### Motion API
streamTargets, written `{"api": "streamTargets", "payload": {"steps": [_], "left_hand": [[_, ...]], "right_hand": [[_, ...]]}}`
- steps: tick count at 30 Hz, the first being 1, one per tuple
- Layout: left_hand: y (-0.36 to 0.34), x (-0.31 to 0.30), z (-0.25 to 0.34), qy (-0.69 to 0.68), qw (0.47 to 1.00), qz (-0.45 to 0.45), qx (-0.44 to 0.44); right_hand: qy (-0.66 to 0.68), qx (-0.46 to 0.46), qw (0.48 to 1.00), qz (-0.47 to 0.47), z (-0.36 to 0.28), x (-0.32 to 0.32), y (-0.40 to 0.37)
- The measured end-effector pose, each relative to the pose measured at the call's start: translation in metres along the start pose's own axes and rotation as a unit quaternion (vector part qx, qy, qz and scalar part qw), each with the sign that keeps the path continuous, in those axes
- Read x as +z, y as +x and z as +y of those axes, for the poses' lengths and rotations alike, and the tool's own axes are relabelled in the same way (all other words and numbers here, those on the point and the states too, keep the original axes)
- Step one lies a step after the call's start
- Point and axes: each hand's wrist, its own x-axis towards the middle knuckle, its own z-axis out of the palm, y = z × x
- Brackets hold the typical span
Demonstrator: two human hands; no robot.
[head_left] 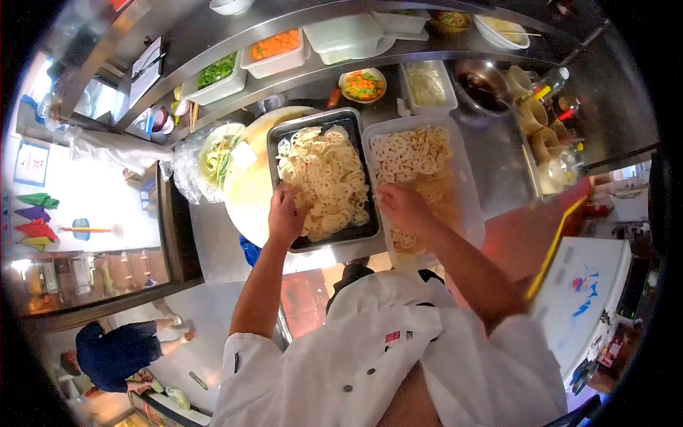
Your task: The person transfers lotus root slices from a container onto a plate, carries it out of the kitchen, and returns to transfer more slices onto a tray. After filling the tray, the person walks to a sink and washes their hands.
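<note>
Pale lotus root slices [327, 178] are heaped in a black tray [309, 245]. Over the tray's left side, my left hand [287, 213] has its fingers curled against the heap; whether slices are in them I cannot make out. To the right stands a translucent white plastic tub [469, 206], with more lotus root slices [409, 153] at its far end and others lying in liquid nearer me. My right hand [404, 208] is at the tub's left side, close to the tray's right rim. Its fingers are bent and partly hidden, so their grip does not show.
A round cutting board [249, 192] lies partly under the tray. Behind are a bowl of cut vegetables [363, 86], a lidded container [428, 85] and a dark metal bowl [482, 85]. A shelf [284, 82] crosses overhead. Another person [117, 356] works at lower left.
</note>
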Motion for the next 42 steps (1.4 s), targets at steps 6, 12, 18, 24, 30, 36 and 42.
{"api": "streamTargets", "payload": {"steps": [6,12,18,24,30,36,42], "left_hand": [[-0.013,-0.008,-0.042,0.131,0.984,-0.051,0.109],[-0.019,-0.03,-0.034,0.093,0.985,-0.075,0.125],[0.013,-0.013,-0.04,0.122,0.978,-0.064,0.159],[0.035,-0.023,-0.022,0.01,0.986,-0.004,0.169],[0.076,0.007,0.003,0.098,0.972,-0.021,0.213],[0.133,0.045,0.027,0.208,0.965,-0.024,0.16],[0.154,0.02,0.038,0.044,0.989,-0.041,0.136]], "right_hand": [[-0.206,-0.098,0.973,0.021,-0.012,0.055,0.057],[-0.217,-0.056,0.974,0.031,-0.008,0.102,0.06],[-0.169,-0.068,0.982,0.057,-0.025,0.1,0.071],[-0.014,-0.019,0.997,0.071,-0.035,0.064,0.054],[0.126,0.042,0.98,0.151,-0.016,0.024,0.007],[0.127,0.119,0.966,0.19,0.037,-0.016,-0.049],[0.182,0.15,0.954,0.186,0.092,-0.043,-0.089]]}}
